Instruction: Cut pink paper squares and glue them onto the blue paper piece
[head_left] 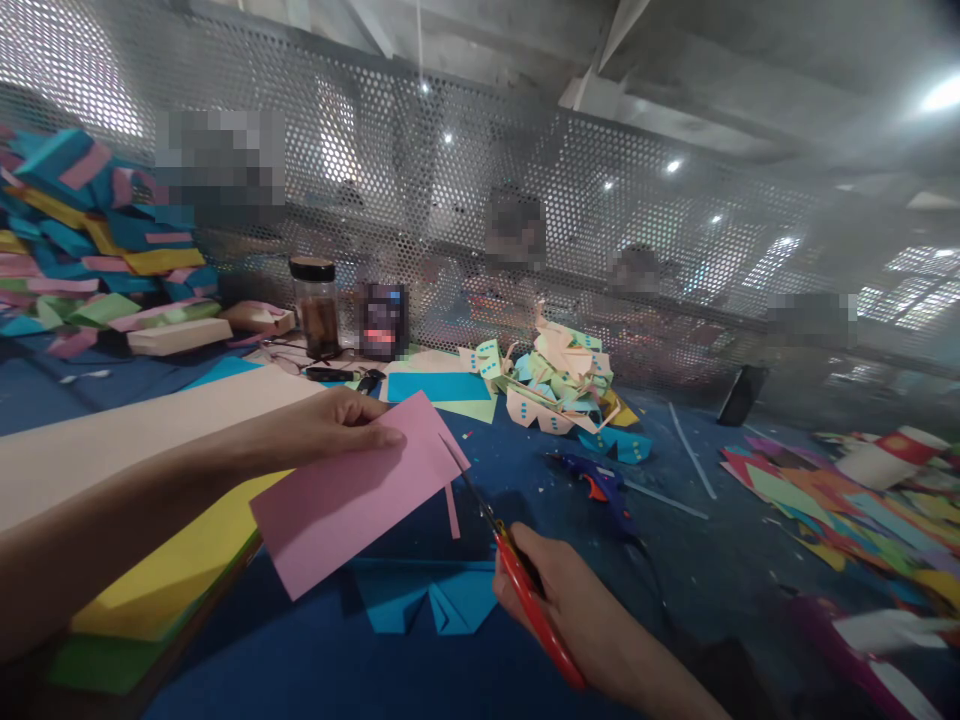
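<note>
My left hand (352, 420) pinches the upper edge of a pink sheet of paper (352, 510), thumb on top. In my right hand (562, 590) is a pair of red-handled scissors (529, 595). Its blades reach the right edge of the pink paper, where a narrow pink strip (452, 512) hangs down. Beneath them on the blue table (270, 650) lies a folded blue paper piece (427, 595). Yellow paper (180, 560) lies under my left forearm, with green sheets at its lower edge.
Folded paper pieces (559, 375) are heaped at the back, near a blue glue gun (596, 490). Colourful scraps (832, 500) and a purple glue gun (847, 650) lie right. A brown-filled jar (316, 310) stands before the perforated metal screen (435, 180). Folded paper (97, 240) is stacked left.
</note>
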